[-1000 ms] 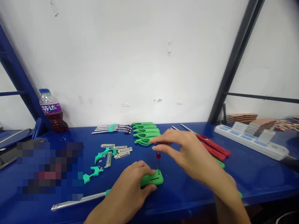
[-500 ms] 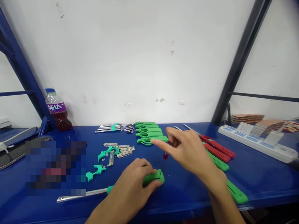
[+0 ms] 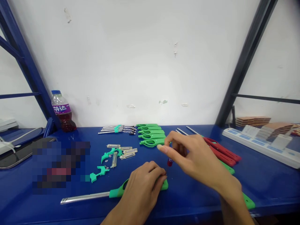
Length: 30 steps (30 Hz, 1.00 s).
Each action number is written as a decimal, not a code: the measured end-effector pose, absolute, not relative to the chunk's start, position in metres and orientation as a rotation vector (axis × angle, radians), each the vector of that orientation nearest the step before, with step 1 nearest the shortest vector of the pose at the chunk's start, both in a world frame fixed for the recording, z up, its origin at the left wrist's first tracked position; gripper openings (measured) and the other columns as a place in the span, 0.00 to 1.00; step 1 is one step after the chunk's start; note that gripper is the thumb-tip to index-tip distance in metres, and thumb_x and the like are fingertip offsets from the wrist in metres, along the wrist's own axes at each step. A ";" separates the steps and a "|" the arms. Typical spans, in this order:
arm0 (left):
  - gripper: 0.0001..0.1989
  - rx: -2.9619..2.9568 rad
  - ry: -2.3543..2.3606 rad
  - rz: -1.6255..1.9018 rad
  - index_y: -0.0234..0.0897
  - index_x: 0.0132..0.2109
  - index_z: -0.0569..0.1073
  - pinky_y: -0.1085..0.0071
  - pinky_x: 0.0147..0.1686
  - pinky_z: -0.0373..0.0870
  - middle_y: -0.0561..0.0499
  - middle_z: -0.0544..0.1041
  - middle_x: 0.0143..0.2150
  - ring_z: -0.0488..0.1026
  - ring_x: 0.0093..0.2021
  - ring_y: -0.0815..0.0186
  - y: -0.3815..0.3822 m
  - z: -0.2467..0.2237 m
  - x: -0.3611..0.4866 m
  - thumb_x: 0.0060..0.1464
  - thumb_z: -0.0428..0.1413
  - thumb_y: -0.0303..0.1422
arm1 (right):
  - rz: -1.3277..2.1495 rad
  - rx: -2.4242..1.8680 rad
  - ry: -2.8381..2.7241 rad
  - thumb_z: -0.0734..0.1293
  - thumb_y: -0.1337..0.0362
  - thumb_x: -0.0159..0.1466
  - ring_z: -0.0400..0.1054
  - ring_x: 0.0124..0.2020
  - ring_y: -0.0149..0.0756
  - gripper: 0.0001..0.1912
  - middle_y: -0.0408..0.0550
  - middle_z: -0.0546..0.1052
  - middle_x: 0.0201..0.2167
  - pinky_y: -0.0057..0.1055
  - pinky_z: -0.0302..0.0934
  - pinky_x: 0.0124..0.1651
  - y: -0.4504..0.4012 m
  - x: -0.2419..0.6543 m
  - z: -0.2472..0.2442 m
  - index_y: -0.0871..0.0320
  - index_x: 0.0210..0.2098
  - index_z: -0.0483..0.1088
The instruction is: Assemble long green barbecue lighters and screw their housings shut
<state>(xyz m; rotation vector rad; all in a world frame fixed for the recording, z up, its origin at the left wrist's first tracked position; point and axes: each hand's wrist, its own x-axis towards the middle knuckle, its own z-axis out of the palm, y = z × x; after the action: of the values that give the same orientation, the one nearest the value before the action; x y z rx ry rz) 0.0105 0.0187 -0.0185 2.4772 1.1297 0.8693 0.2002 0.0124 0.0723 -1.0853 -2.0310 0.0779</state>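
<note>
Head view: five clear tubes (image 3: 114, 159), two red handles (image 3: 227, 151) and one bottle (image 3: 62, 109), part-filled with dark red liquid (image 3: 67, 122). The lighter (image 3: 114, 193) lies on the blue table (image 3: 82, 215), green-handled, teal-collared, with a long silvery barrel. The left hand (image 3: 144, 184) covers its handle, thumb and forefinger close together; I cannot tell whether they grip. The right hand (image 3: 193, 153) curls round a screwdriver (image 3: 170, 162).

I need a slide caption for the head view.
Left hand on a long green plastic lighter; right hand holding a red screwdriver.
</note>
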 end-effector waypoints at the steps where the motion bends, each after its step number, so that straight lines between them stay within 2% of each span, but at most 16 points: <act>1: 0.09 2.483 1.128 0.879 0.42 0.44 0.79 0.68 0.40 0.70 0.52 0.81 0.43 0.78 0.41 0.60 0.018 -0.019 0.011 0.71 0.55 0.27 | 0.154 -1.061 -2.052 0.67 0.51 0.75 0.65 0.20 0.29 0.14 0.33 0.72 0.20 0.29 0.55 0.28 0.011 0.201 0.074 0.50 0.36 0.74; 3: 0.09 2.484 1.117 0.888 0.42 0.44 0.79 0.68 0.40 0.69 0.52 0.80 0.43 0.78 0.41 0.60 0.018 -0.020 0.011 0.71 0.54 0.27 | 0.268 -1.014 -2.096 0.64 0.54 0.77 0.69 0.23 0.28 0.12 0.34 0.78 0.26 0.28 0.59 0.30 0.009 0.204 0.076 0.48 0.43 0.77; 6: 0.10 2.455 1.107 0.888 0.42 0.43 0.78 0.68 0.42 0.70 0.52 0.79 0.42 0.77 0.42 0.61 0.017 -0.021 0.010 0.71 0.53 0.27 | 0.411 -0.974 -2.141 0.60 0.56 0.80 0.69 0.23 0.27 0.16 0.36 0.80 0.30 0.27 0.62 0.31 0.008 0.210 0.079 0.49 0.42 0.79; 11: 0.13 2.434 1.070 0.888 0.43 0.43 0.79 0.68 0.40 0.69 0.52 0.80 0.43 0.77 0.42 0.60 0.018 -0.022 0.008 0.72 0.50 0.26 | 0.573 -0.955 -2.118 0.67 0.57 0.76 0.71 0.23 0.26 0.11 0.34 0.80 0.31 0.26 0.65 0.31 0.010 0.216 0.078 0.49 0.39 0.80; 13: 0.14 2.424 1.054 0.890 0.43 0.44 0.79 0.67 0.42 0.69 0.51 0.80 0.44 0.77 0.43 0.60 0.020 -0.022 0.008 0.72 0.49 0.26 | 0.529 -1.006 -2.088 0.69 0.57 0.74 0.71 0.24 0.26 0.11 0.34 0.79 0.29 0.26 0.63 0.30 0.010 0.215 0.077 0.50 0.35 0.78; 18: 0.15 2.410 1.104 0.844 0.43 0.42 0.78 0.68 0.40 0.68 0.51 0.79 0.43 0.77 0.42 0.60 0.021 -0.021 0.010 0.72 0.48 0.27 | 0.296 -1.164 -2.063 0.70 0.56 0.73 0.65 0.23 0.27 0.19 0.33 0.73 0.22 0.29 0.56 0.28 0.009 0.207 0.077 0.53 0.28 0.65; 20: 0.15 2.402 1.124 0.820 0.43 0.41 0.77 0.69 0.39 0.68 0.51 0.79 0.43 0.77 0.42 0.61 0.020 -0.020 0.011 0.72 0.47 0.27 | 0.294 -1.190 -2.064 0.69 0.56 0.74 0.66 0.25 0.27 0.15 0.33 0.74 0.24 0.29 0.57 0.29 0.007 0.206 0.078 0.52 0.32 0.68; 23: 0.15 2.389 1.122 0.819 0.44 0.42 0.77 0.69 0.39 0.67 0.52 0.79 0.43 0.77 0.42 0.61 0.020 -0.019 0.011 0.73 0.47 0.28 | 0.333 -1.106 -2.047 0.68 0.59 0.75 0.73 0.35 0.27 0.02 0.33 0.81 0.38 0.26 0.63 0.38 0.005 0.207 0.080 0.48 0.45 0.74; 25: 0.15 2.389 1.110 0.833 0.45 0.43 0.78 0.69 0.40 0.68 0.53 0.79 0.44 0.77 0.43 0.61 0.020 -0.020 0.011 0.73 0.47 0.28 | 0.340 -1.018 -2.074 0.68 0.62 0.75 0.75 0.40 0.26 0.04 0.31 0.82 0.41 0.25 0.64 0.45 0.006 0.209 0.081 0.45 0.45 0.76; 27: 0.14 2.389 1.104 0.853 0.46 0.45 0.79 0.68 0.41 0.68 0.53 0.79 0.45 0.78 0.44 0.60 0.020 -0.021 0.011 0.72 0.48 0.28 | 0.330 -0.990 -2.089 0.70 0.64 0.74 0.75 0.39 0.26 0.06 0.30 0.82 0.38 0.24 0.63 0.43 0.006 0.210 0.081 0.46 0.40 0.78; 30: 0.13 2.395 1.103 0.886 0.45 0.45 0.79 0.68 0.41 0.69 0.52 0.80 0.45 0.78 0.45 0.59 0.020 -0.022 0.011 0.72 0.49 0.28 | 0.234 -1.060 -2.038 0.76 0.59 0.68 0.72 0.31 0.28 0.05 0.31 0.80 0.31 0.26 0.61 0.34 0.008 0.208 0.080 0.48 0.37 0.78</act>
<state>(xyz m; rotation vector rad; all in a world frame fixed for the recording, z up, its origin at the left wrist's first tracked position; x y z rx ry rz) 0.0110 0.0196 -0.0216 2.3954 1.1035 0.8858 0.2077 0.0079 0.0803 -1.0601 -2.0382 0.2343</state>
